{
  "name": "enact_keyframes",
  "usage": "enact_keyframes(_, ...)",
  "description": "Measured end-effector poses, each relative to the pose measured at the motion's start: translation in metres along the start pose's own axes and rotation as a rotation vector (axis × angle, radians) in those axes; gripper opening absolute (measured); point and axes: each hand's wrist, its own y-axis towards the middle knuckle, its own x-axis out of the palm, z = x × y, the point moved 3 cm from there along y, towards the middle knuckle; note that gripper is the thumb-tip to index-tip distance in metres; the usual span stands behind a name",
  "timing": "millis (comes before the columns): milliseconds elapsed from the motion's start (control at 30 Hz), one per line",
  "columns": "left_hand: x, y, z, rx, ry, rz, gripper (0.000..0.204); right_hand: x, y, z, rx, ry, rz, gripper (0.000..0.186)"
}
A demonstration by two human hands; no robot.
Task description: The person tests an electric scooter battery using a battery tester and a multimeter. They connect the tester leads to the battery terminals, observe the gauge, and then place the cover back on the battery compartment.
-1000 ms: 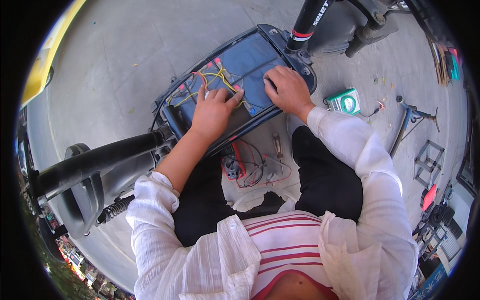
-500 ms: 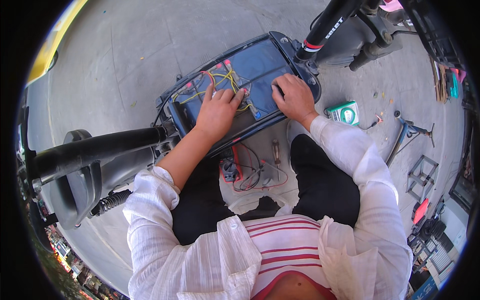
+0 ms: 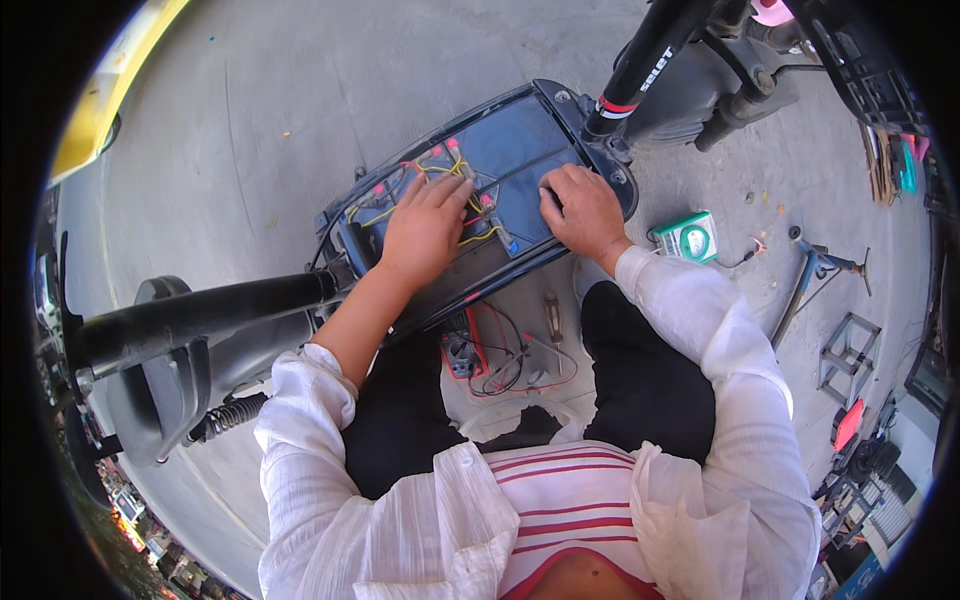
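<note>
Lying flat, the left hand point(image 3: 425, 228) is spread over yellow wires point(image 3: 440, 172) on the battery pack point(image 3: 500, 170); the right hand point(image 3: 585, 210) is curled on its right edge.

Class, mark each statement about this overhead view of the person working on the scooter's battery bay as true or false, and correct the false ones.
1. Both hands rest on the open battery bay. True.
2. The left hand lies on the yellow and red wires. True.
3. The right hand holds the green meter. False: the meter lies on the ground beside that hand.
4. The person wears a black long-sleeved shirt. False: the sleeves are white.
</note>
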Motion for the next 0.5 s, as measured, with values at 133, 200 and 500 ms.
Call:
enact_keyframes(133, -0.009, 0.034, -0.027, -0.039, 0.237, 0.054, 0.046, -0.002, 0.002, -0.003, -0.024, 0.012, 0.029, 0.01)
enact_keyframes(200, -0.011, 0.058, -0.038, -0.053, 0.436, -0.026, 0.049, -0.002, 0.003, -0.001, -0.038, 0.019, 0.026, 0.011)
enact_keyframes(500, -0.01, 0.128, -0.041, 0.211, 0.723, -0.173, 0.055, 0.001, 0.0, 0.006, -0.053, 0.04, 0.026, 0.011)
